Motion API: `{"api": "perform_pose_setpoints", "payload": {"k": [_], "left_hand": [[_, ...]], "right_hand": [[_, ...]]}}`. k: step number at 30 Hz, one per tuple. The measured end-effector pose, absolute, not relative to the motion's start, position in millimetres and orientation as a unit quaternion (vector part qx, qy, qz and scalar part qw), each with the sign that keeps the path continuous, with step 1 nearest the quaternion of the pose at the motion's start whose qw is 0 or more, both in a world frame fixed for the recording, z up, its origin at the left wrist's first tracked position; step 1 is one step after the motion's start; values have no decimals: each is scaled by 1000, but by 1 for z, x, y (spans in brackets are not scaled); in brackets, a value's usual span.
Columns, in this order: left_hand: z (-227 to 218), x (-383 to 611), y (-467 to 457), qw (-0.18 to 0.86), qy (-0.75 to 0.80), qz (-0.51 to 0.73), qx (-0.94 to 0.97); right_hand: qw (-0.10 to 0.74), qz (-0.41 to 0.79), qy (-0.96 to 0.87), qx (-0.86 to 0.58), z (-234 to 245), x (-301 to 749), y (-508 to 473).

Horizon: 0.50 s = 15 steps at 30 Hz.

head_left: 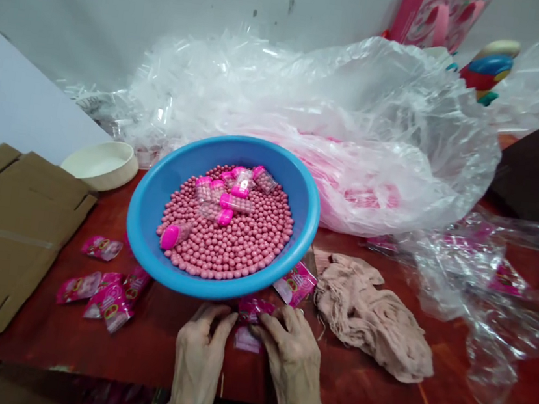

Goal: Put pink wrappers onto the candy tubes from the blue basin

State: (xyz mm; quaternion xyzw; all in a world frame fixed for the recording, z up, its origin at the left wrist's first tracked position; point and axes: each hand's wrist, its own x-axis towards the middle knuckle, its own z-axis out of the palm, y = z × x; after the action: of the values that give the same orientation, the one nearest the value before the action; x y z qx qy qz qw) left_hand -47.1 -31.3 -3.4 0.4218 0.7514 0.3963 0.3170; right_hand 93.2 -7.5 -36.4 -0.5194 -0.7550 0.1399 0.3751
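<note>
L hand [198,363] and R hand [291,368] are at 6 o'clock on the red-brown table [349,389], both half curled around a pink foil sachet [251,308]. R fingers [279,321] lie on its edge, L tips just beside it; can't tell if either pinches. 2nd sachet [247,339] lies just below, betw. hands. Blue plastic basin [137,238] at 12 o'clock holds pink candy balls [244,251] + clear capsules w/ pink caps [235,201]. More sachets [107,300] at 9 o'clock, cardboard flap [4,241] further out; clear plastic bag [379,143] at 1 o'clock; beige cloth [368,312] at 3 o'clock.
</note>
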Motion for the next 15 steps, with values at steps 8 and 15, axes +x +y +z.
{"api": "perform_pose_setpoints", "payload": {"k": [8, 15], "left_hand": [[8, -28, -23, 481, 655, 476, 335], [5, -13, -22, 531, 622, 519, 249]], "right_hand": [[471, 271, -691, -477, -20, 104, -13], [462, 434, -553, -541, -10, 105, -17]]}}
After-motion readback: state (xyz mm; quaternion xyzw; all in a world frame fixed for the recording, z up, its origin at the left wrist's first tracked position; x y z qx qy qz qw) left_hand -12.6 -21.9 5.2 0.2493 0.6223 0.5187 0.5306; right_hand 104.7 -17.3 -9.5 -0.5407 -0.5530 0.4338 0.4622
